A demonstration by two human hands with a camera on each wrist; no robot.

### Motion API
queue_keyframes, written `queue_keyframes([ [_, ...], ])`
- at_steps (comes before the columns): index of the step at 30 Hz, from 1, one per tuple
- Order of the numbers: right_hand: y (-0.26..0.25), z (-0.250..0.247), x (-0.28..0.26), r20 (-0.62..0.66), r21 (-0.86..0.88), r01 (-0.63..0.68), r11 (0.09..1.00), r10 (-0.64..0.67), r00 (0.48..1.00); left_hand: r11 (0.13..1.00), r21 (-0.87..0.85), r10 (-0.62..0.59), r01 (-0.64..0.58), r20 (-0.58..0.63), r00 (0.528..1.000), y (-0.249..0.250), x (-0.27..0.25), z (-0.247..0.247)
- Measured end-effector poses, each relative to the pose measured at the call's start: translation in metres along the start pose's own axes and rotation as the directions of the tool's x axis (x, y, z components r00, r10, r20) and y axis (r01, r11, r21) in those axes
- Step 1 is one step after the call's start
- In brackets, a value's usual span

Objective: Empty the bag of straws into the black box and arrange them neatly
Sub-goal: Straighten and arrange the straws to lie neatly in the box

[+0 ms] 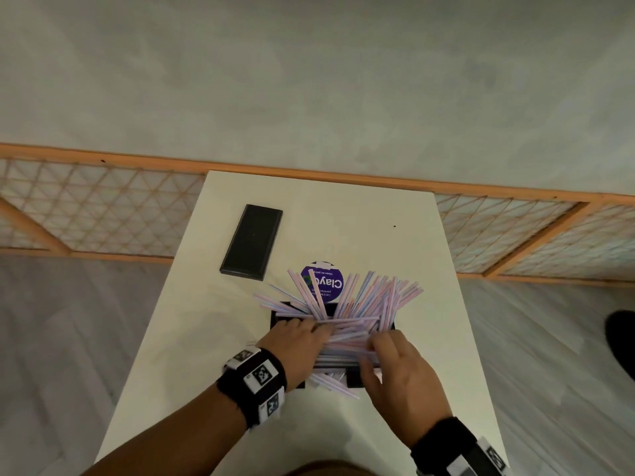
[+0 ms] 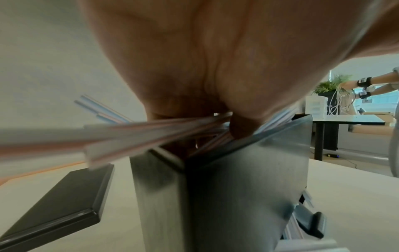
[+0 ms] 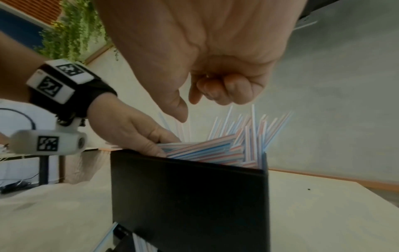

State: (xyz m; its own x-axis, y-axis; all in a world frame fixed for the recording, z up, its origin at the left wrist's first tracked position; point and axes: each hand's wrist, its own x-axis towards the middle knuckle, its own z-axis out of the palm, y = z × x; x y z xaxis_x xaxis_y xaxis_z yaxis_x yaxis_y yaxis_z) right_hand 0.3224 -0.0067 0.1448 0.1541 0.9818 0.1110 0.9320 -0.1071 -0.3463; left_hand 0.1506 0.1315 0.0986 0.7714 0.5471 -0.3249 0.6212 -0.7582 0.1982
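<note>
The black box (image 1: 355,378) stands mid-table, crammed with pink, blue and white straws (image 1: 364,304) that fan out untidily over its far rim. My left hand (image 1: 299,341) reaches into the box's left side and grips a bunch of straws (image 2: 129,138) between thumb and fingers. My right hand (image 1: 395,365) hovers over the right side; in the right wrist view its fingers (image 3: 224,90) are curled with nothing in them. A few straws poke out of a low opening at the box's (image 3: 190,196) near side. Under the far straw ends lies a purple round label (image 1: 324,283), probably the bag's.
The box's flat black lid (image 1: 252,242) lies at the far left of the white table (image 1: 343,207). A wooden lattice screen (image 1: 103,207) runs behind the table. Another person's arms (image 2: 362,83) work at a distant table. A dark shoe (image 1: 618,341) is on the floor at right.
</note>
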Motion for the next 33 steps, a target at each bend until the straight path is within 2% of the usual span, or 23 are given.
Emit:
queue_keyframes([
  [3,-0.003,0.015,0.005,0.123,-0.068,0.027,0.997,-0.018,0.992,0.999,-0.027,-0.033,0.033,0.009,0.999,-0.002,0.000,-0.002],
  [8,0.014,0.034,0.019,0.278,-0.235,0.048,0.971,0.020,0.961,0.981,-0.189,0.042,-0.054,-0.067,0.997,-0.008,-0.002,-0.005],
  [11,0.016,0.030,0.031,0.355,-0.200,-0.001,0.980,0.073,0.932,0.952,-0.301,0.009,-0.051,-0.138,0.990,-0.009,-0.002,-0.009],
  [14,0.017,0.027,0.037,0.340,-0.158,-0.020,0.987,0.073,0.938,0.927,-0.374,-0.036,-0.044,-0.205,0.978,-0.012,-0.005,-0.014],
  [17,0.022,0.019,0.031,0.279,-0.058,-0.084,0.995,0.097,0.955,0.931,-0.362,-0.075,-0.045,-0.310,0.948,-0.022,-0.020,-0.019],
  [18,0.024,0.015,0.028,0.243,-0.025,-0.105,0.994,0.108,0.964,0.932,-0.362,-0.115,-0.025,-0.362,0.925,-0.027,-0.027,-0.020],
  [20,0.031,0.008,0.020,0.177,0.016,-0.136,0.991,0.131,0.975,0.905,-0.421,-0.264,0.056,-0.454,0.851,-0.037,-0.042,-0.019],
  [22,0.037,0.006,0.014,0.131,0.033,-0.154,0.987,0.149,0.980,0.828,-0.528,-0.451,0.190,-0.424,0.786,-0.046,-0.056,-0.014],
  [25,0.042,0.010,0.009,0.094,0.041,-0.128,0.991,0.123,0.988,0.672,-0.648,-0.613,0.360,-0.214,0.760,-0.057,-0.066,0.000],
  [28,0.034,0.016,0.010,0.080,0.019,0.003,1.000,-0.005,0.997,0.588,-0.726,-0.627,0.357,-0.130,0.768,-0.061,-0.067,0.007],
  [31,0.022,0.028,0.014,0.085,-0.030,0.164,0.986,-0.161,0.983,0.589,-0.744,-0.600,0.316,-0.140,0.788,-0.058,-0.064,0.006],
  [33,0.016,0.037,0.018,0.106,-0.068,0.203,0.977,-0.195,0.975,0.619,-0.731,-0.591,0.288,-0.192,0.783,-0.053,-0.060,0.003],
])
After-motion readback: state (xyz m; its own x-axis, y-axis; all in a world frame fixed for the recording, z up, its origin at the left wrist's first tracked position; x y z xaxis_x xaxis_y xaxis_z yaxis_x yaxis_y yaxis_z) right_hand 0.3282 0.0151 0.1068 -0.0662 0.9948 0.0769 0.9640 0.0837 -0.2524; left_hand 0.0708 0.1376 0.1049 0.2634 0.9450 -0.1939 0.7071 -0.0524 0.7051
